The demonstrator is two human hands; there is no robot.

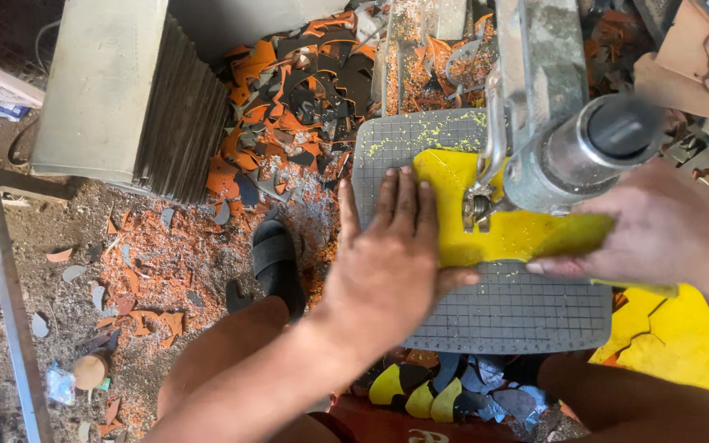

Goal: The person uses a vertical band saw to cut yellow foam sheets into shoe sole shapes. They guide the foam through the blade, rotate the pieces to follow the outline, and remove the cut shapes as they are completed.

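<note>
Yellow foam sheet (pixel 494 230) lies flat on grey gridded mat (pixel 510 312), directly under machine head (pixel 551 139). L hand (pixel 391 262) open, palm pressing sheet's near-left edge. R hand (pixel 658 230) pinches sheet's right end. Judged step: feeding sheet through cutter, mid-cut. Next move likely needs steady, even guiding w/ fingers kept clear of the tool. Orange offcuts (pixel 289 98) heaped beyond mat.

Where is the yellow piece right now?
In the head view, the yellow piece lies on the grey gridded mat, under the metal machine head, between the left hand and right hand.
</note>
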